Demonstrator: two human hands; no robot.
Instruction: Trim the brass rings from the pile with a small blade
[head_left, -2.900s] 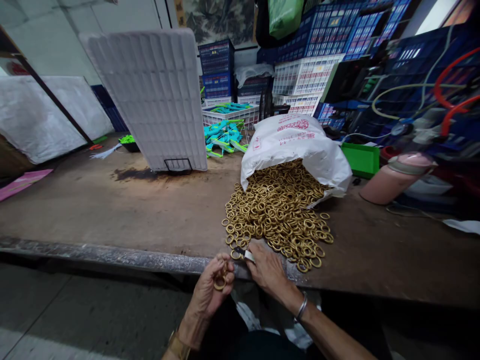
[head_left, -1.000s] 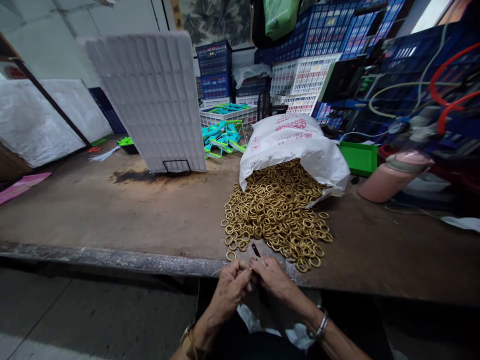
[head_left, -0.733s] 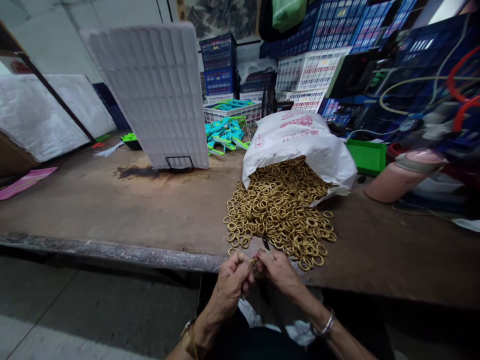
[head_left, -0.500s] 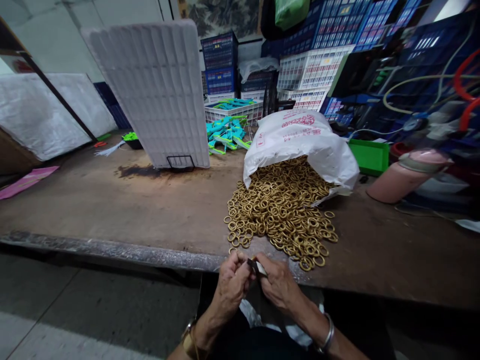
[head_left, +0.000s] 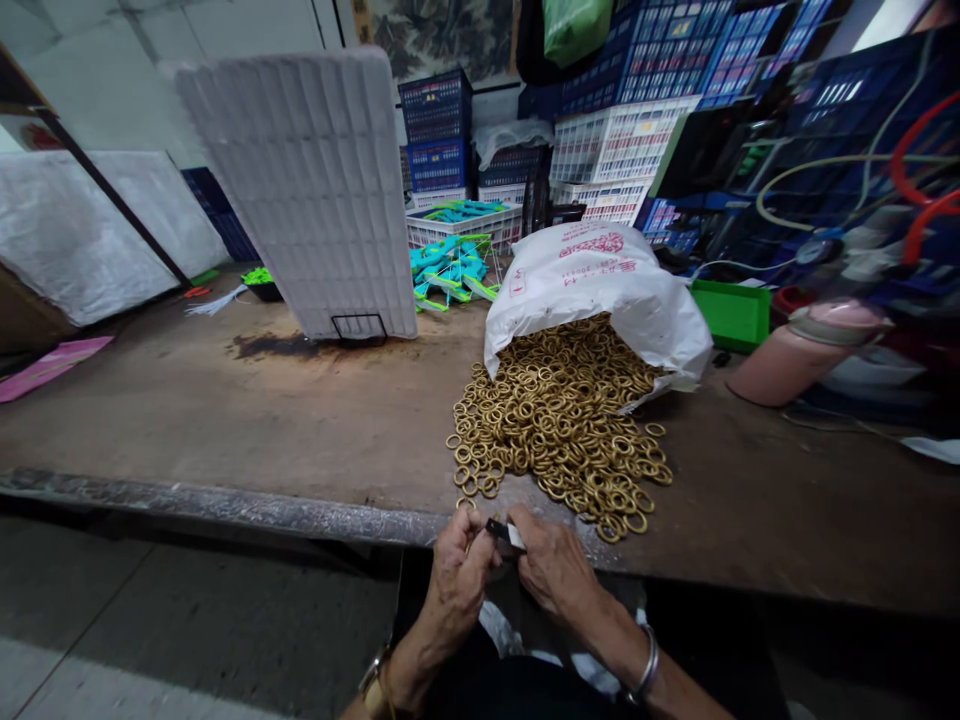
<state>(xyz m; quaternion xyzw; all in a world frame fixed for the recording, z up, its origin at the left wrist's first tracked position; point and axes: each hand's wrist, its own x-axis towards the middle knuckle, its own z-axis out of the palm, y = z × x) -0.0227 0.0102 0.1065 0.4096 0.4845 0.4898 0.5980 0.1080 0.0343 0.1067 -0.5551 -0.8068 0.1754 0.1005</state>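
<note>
At the front edge of the table, my left hand (head_left: 459, 562) is closed in a pinch. Between its fingertips is what looks like a gold-coloured ring, mostly covered by the fingers. My right hand (head_left: 553, 562) grips a small flat black tool with a whitish part (head_left: 505, 534), its dark end pointing at the left fingertips; the exact kind is unclear. Just beyond both hands lies a heap of gold-coloured rings (head_left: 555, 420), spilling from the mouth of a white sack (head_left: 585, 270) with red print.
A tall white ribbed panel (head_left: 300, 190) stands on the table (head_left: 187, 420). Turquoise and green plastic pieces (head_left: 450, 268) lie behind it. To the right are a green tray (head_left: 729, 316) and a pink bottle (head_left: 802, 355). Stacked blue and white crates (head_left: 600, 145) fill the back.
The black tool's dark end has shifted slightly left and shows more plainly between the hands. My fingers have moved a little; the rings and sack stay put.
</note>
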